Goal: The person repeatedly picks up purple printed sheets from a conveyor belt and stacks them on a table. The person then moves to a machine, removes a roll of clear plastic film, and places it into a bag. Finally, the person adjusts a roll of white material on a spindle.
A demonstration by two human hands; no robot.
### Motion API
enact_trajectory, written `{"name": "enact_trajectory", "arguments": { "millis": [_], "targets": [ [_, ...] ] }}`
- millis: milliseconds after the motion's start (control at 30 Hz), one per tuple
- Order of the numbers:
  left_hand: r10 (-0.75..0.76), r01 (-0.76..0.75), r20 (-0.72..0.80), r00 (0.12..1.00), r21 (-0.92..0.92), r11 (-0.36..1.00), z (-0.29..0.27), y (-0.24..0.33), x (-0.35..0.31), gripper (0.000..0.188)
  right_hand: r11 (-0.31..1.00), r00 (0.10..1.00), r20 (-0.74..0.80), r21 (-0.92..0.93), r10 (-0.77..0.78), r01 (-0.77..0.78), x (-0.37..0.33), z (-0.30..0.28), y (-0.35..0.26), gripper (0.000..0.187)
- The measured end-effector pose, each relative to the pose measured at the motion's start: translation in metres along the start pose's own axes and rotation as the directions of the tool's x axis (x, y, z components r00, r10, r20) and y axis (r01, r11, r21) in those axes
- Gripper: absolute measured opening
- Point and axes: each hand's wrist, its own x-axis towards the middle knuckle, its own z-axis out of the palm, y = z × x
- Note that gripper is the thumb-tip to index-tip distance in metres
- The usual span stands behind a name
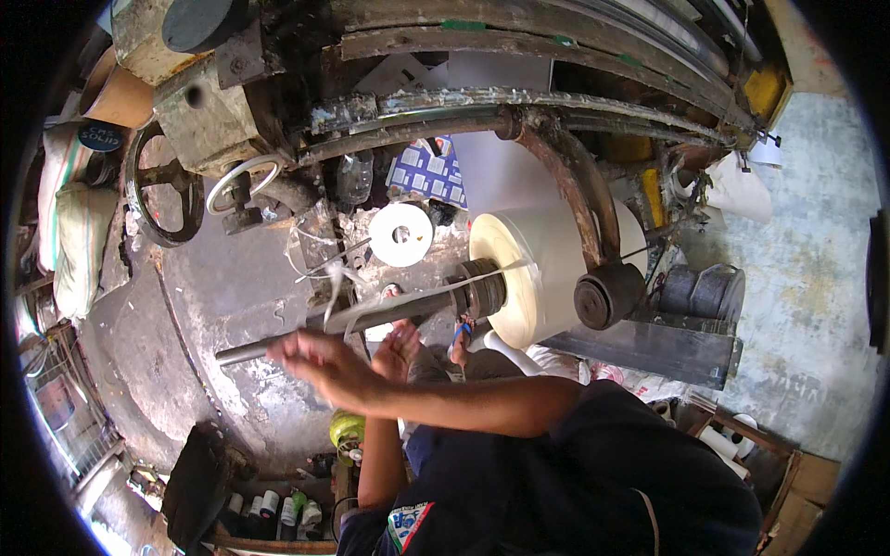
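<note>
My left hand (397, 350) is raised beside a metal shaft (380, 312), palm showing and fingers apart. Crossing over to the left, my right hand (320, 364) is near the shaft's free end, its fingers smeared by motion. A thin pale strip (422, 295) runs from the core end of a large white roll (565, 269) and loops down close to both hands. I cannot tell whether either hand touches it. The shaft carries a dark collar (480, 289) against the roll's cream-coloured end.
A curved rusty arm with a round dark weight (607, 292) hangs over the roll. Handwheels (165, 185) stand at the upper left. A small white disc-shaped roll (400, 234) lies beyond the shaft. Bottles (269, 505) sit in a low box at the bottom, near a green cylinder (348, 433).
</note>
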Motion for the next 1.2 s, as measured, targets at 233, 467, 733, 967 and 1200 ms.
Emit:
{"name": "enact_trajectory", "arguments": {
  "millis": [233,467,733,967,1200],
  "targets": [
    [0.540,-0.629,0.440,0.717,0.743,0.229,0.112,-0.029,-0.110,0.107,0.952,0.811,0.583,0.220,0.044,-0.211,-0.105,0.062,-0.014,0.018],
    [0.633,-0.691,0.287,0.719,0.399,0.603,0.135,-0.048,-0.150,0.045,0.922,0.720,0.692,0.309,-0.051,-0.232,-0.200,0.047,-0.020,0.023],
    [0.376,-0.380,0.176,0.910,-0.012,0.925,0.085,-0.107,-0.262,0.092,0.984,0.939,0.334,0.178,-0.080,0.021,-0.260,-0.098,0.003,0.023],
    [-0.090,-0.078,0.138,0.986,0.873,0.482,0.136,-0.166,-0.277,0.036,0.958,0.949,0.142,-0.007,-0.282,0.286,-0.286,-0.118,0.016,0.019],
    [0.286,-0.118,-0.091,0.954,0.763,0.635,0.082,-0.124,-0.306,0.029,0.990,0.994,0.051,0.107,-0.095,0.089,-0.260,-0.139,0.009,0.024]
  ]
}}
